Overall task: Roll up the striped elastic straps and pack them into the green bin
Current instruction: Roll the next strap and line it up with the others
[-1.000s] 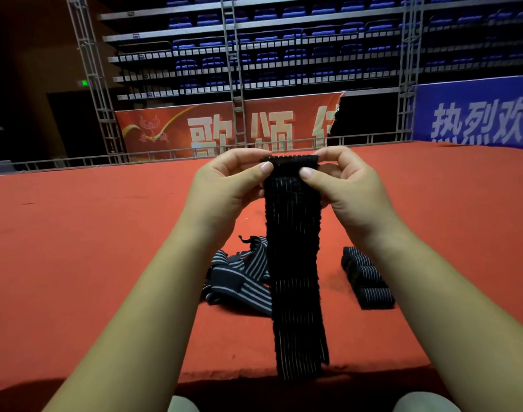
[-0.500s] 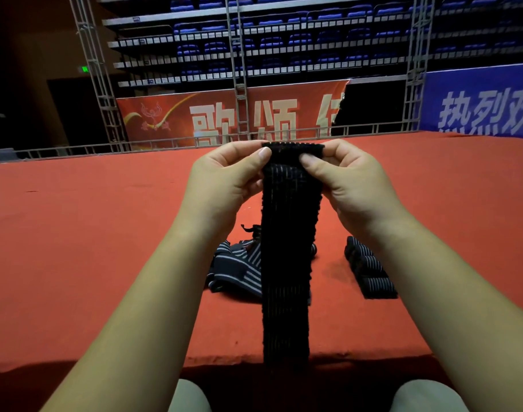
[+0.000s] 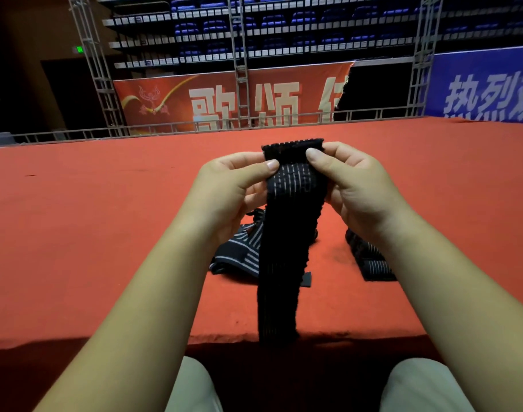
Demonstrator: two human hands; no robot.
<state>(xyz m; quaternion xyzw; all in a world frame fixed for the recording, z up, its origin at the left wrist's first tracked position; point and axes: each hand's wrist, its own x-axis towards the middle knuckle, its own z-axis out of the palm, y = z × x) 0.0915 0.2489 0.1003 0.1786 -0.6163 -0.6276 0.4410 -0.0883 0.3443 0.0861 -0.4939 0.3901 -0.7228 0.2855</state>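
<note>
My bare forearms reach forward and converge in front of me. My left grip [image 3: 224, 191] and right grip [image 3: 356, 188] are raised side by side, each pinching the top end of the strap [image 3: 285, 248] between thumb and curled fingers, thumbs toward me.

Behind the held strap [image 3: 287, 233], loose straps [image 3: 239, 254] lie left of what seem rolled straps [image 3: 370, 260].
</note>
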